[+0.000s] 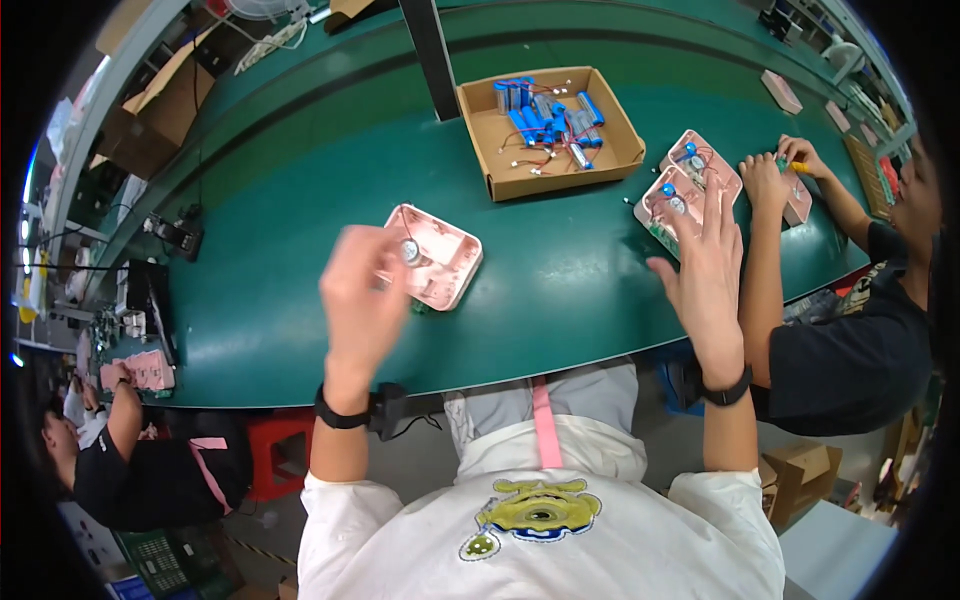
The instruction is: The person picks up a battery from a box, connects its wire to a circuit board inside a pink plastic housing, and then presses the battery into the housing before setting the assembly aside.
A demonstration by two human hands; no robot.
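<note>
A pink shell lies open on a green table, a round silver part inside it, as a person's left hand, blurred, hovers at its left side; the fingers look partly curled, but whether they have hold of anything cannot be told. The right hand, fingers extended, thumb wide and nothing visible in its grasp, reaches over two more shells set together to the right, each with a blue piece and a silver part; whether the fingertips touch them is unclear. Between the hands, farther back, a cardboard box holds blue batteries with red and black wires. At right, a co-worker in a dark shirt has both hands at another pink shell, while at far left a second co-worker reaches toward pink pieces at the table's end
</note>
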